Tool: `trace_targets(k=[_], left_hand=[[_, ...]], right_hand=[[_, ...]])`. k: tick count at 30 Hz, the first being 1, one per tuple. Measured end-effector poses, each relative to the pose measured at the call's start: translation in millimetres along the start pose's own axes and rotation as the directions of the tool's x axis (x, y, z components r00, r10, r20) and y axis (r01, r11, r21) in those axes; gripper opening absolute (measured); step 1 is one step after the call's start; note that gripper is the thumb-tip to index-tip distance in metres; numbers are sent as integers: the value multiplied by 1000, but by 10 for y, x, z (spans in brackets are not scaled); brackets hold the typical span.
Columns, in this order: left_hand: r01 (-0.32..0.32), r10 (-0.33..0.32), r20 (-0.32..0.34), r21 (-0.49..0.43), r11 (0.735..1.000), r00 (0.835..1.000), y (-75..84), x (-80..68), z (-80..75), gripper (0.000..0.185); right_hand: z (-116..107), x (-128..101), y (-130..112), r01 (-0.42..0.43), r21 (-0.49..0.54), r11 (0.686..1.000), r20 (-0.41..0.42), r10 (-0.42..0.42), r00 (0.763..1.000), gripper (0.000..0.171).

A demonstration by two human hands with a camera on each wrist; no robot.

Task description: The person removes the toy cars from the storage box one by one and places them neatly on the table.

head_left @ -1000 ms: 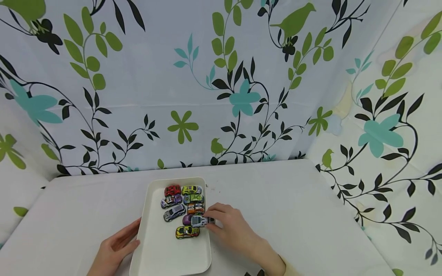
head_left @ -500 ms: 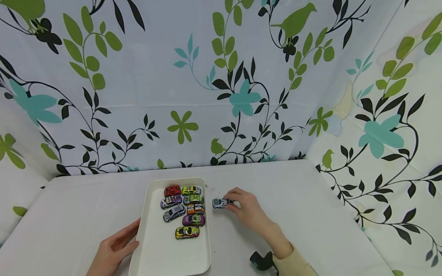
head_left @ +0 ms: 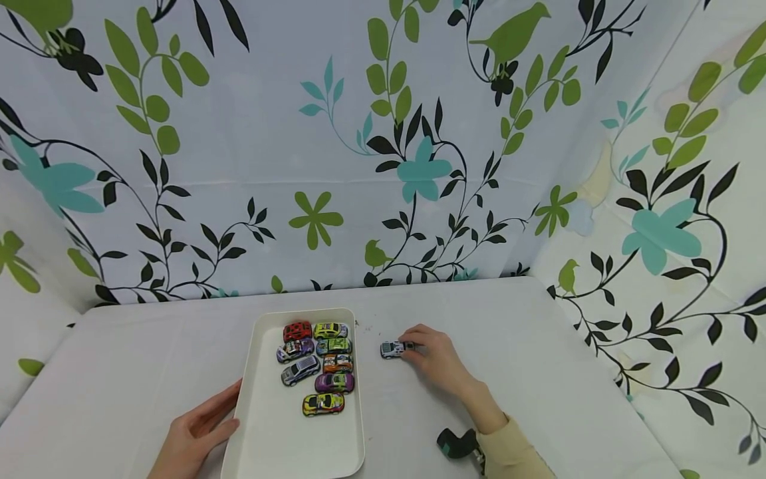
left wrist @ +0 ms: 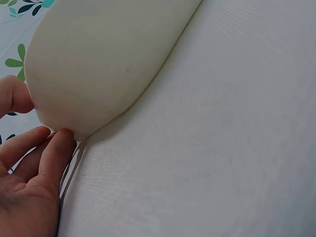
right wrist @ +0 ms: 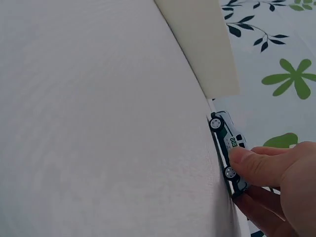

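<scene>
My right hand (head_left: 439, 359) pinches a silver-white toy car (head_left: 393, 349) between thumb and fingers, to the right of the tray. In the right wrist view the toy car (right wrist: 229, 143) shows dark trim and its wheels sit right at the table surface. My left hand (head_left: 194, 436) touches the left side of a white tray (head_left: 275, 439), thumb and fingertips against its outer wall. In the tray lie several toy cars: a red one (head_left: 297, 330), a grey one (head_left: 301, 370), a purple one (head_left: 334, 382) and a yellow one (head_left: 323, 404) among them.
The white table (head_left: 526, 386) runs back to a curtain (head_left: 239, 133) printed with leaves and birds. A black device (head_left: 457, 444) shows beside the right sleeve (head_left: 514, 452). Small dark specks lie behind the tray's right back corner.
My right hand has lifted the silver-white toy car out from above the purple one and carried it right, beyond the tray onto the table. My left hand stays at the tray's side.
</scene>
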State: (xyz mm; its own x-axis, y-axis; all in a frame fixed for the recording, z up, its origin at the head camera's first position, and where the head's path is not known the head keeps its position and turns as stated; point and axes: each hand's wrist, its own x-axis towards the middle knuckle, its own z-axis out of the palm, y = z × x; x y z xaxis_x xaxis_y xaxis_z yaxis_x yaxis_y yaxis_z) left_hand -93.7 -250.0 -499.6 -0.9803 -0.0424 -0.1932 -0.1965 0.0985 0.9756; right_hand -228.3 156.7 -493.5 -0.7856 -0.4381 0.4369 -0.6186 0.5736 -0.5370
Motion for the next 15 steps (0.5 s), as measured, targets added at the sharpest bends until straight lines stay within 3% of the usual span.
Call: trace_targets(k=[7, 15], left_hand=[[-17, 17, -10, -32, 999, 1000, -23, -27, -6, 66], [-52, 52, 6, 13, 999, 999, -13, -18, -12, 64]], right_hand=[[91, -15, 127, 18, 34, 999, -43, -16, 999, 24], [122, -49, 209, -17, 139, 990, -127, 35, 991, 29]])
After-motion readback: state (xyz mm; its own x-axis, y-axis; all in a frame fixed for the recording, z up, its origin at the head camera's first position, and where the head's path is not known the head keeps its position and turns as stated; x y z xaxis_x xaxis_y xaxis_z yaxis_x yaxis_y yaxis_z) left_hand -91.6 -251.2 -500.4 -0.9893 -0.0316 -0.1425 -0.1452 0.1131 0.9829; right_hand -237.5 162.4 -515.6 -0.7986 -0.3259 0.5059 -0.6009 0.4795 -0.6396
